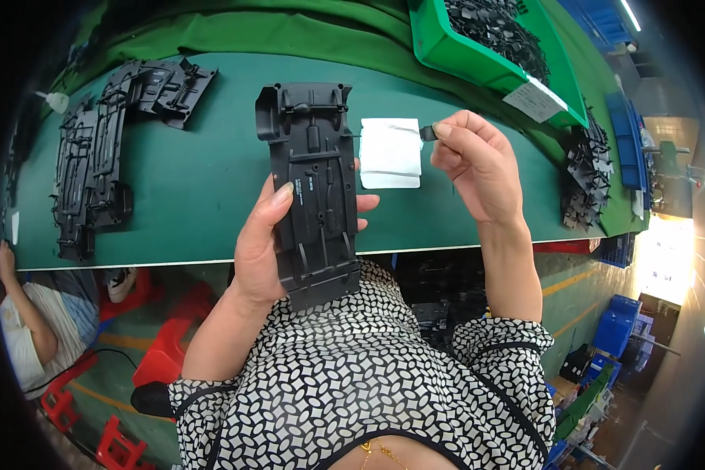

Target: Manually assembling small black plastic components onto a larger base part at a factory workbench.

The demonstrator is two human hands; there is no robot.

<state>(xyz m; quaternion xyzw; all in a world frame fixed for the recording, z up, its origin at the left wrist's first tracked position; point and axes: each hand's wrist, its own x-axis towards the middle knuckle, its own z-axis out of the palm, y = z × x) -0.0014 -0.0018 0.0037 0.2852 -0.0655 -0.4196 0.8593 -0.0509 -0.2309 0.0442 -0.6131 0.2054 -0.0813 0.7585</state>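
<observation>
A long black molded plastic chassis-like part (315, 196) is held up over the front of the table. My left hand (262, 235) grips it, thumb on its ribbed face and fingers around behind its right edge. To its right, my right hand (478, 160) pinches a small black piece (428, 133) between thumb and fingertips. A white folded paper pad (390, 153) lies between the two hands, close to the small piece. Whether the piece touches the pad I cannot tell.
Similar black plastic parts lie on the green table (211, 188) at the left in a stack (94, 172). A green bin (493, 63) of small black pieces stands at the back right. More black parts (589, 172) sit at the right end. Another person's arm (23, 298) shows at far left.
</observation>
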